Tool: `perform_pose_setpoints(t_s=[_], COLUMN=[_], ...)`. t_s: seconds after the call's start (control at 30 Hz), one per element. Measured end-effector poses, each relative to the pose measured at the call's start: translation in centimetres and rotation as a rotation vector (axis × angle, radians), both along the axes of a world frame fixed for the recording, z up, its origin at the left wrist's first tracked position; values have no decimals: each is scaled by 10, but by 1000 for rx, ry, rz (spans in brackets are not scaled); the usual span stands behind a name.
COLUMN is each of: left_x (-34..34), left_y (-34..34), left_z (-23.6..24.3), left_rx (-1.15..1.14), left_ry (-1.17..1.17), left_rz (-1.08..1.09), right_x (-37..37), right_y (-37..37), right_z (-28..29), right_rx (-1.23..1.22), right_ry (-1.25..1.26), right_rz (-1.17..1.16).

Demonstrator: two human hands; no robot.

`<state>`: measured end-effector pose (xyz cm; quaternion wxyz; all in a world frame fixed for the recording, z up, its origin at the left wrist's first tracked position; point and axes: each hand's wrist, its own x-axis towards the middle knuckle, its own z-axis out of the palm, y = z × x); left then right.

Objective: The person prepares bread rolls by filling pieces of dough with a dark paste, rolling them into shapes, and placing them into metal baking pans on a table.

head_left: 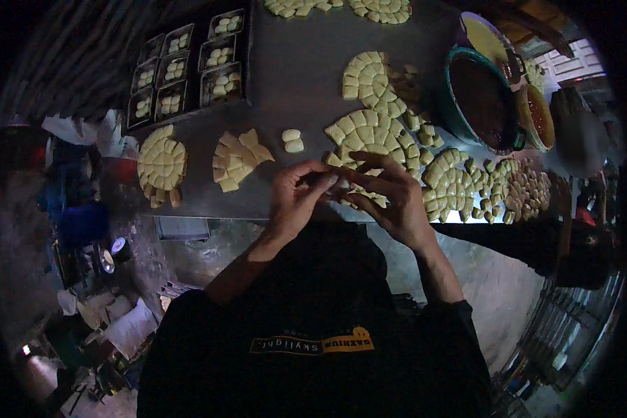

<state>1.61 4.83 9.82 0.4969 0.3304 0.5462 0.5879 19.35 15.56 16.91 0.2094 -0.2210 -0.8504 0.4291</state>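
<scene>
Hands: two, the left hand [298,194] and the right hand [399,198], meeting fingertip to fingertip at the near edge of the grey table [289,90].
Rounded dough pieces: two on the bare table, a touching pair [292,141].
Tins: nine in three rows of three; eight showed pale dough inside, while the far-left tin [152,49] was too dark to read.
Scored dough by the left: two slabs, a roundish one [161,164] and a fan-shaped one [238,161].
Scored dough at the far edge: two slabs, partly cut off by the view.
Vessels: three, a teal basin [479,104], a purple-rimmed bowl [486,40] and a tan bowl [538,117].
Left grip: thumb and fingers were drawn close together; whether they pinched anything could not be told.
Right grip: fingers were bent and partly spread; what they held, if anything, was hidden.
Dough near the grip: a scored middle slab [369,132] lay just beyond the fingertips, and pale dough [370,194] showed below the right fingers.
In the way: the right hand covered part of that dough.
Farther right: a glossy cut slab [446,182] lay beside brownish small pieces [527,191].
</scene>
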Motion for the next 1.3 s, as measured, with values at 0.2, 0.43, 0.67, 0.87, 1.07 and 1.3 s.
perform_pose_setpoints(t_s=[0.2,0.43,0.67,0.87,1.07,1.3], left_x=[26,32,32,16,2,-56], left_y=[3,6,-13,-55,-32,-72], left_z=[6,16,-17,-95,-66,-96], left_rx=[-146,-35,-130,65,-195,-75], left_ry=[-643,-135,-227,157,-86,55], left_rz=[19,-136,-31,97,232,271], right_x=[10,14,-3,-13,-71,-120], right_y=[25,45,26,-20,19,72], right_z=[-25,-33,-39,-60,-115,-180], right_rx=[34,-417,-83,420,-34,242], right_ry=[-72,6,-137,-135,-350,-177], right_rz=[18,277,303,464,399,254])
